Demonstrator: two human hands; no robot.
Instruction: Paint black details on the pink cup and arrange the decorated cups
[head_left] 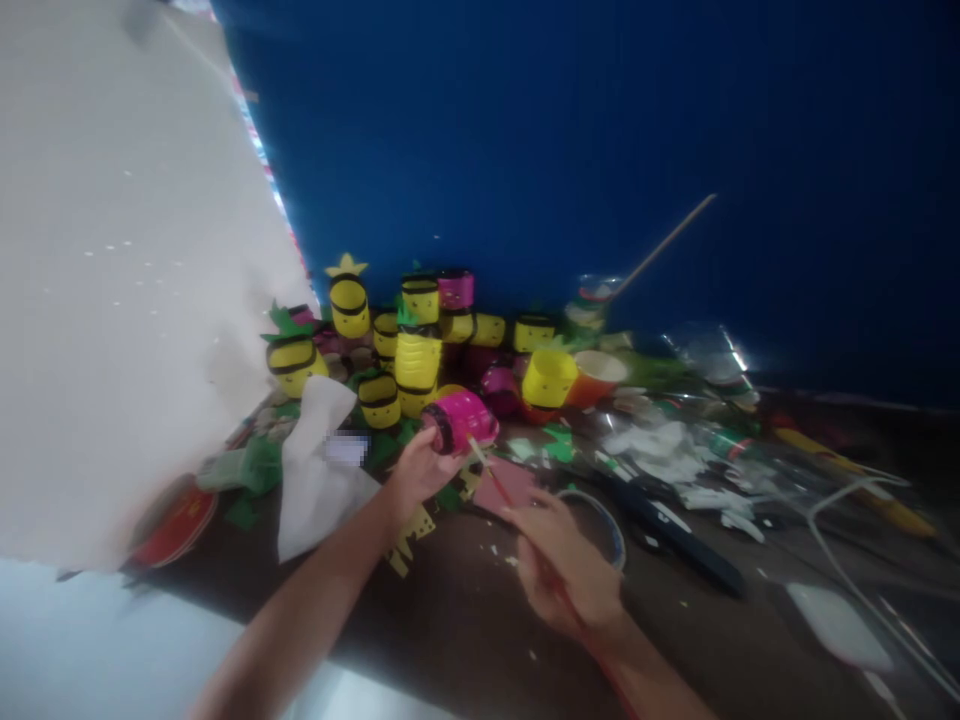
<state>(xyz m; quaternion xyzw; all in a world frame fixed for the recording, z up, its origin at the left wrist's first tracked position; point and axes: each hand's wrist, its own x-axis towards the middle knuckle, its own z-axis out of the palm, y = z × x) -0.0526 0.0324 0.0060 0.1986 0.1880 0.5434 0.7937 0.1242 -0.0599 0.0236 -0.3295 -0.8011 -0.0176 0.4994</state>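
A bright pink cup (466,418) with a dark band near its opening lies tilted on its side in my left hand (421,468), whose fingers wrap round its lower left. In my right hand (566,560) is a long red-handled paintbrush (506,485). Its pale tip touches, or comes very close to, the lower side of the pink cup. A flat pink piece (504,487) lies on the table just behind the right fingers. Several yellow cups with black bands, such as the ribbed one (418,362), stand beyond my hands. The picture is blurred, so fine detail is lost.
White scraps (660,447) and clear plastic bottle pieces (709,360) clutter the right side. A dark long tool (675,535) lies near a white cable (821,535). White cloth or paper (315,500) and a red round container (174,522) are at left. A blue wall (600,130) rises behind.
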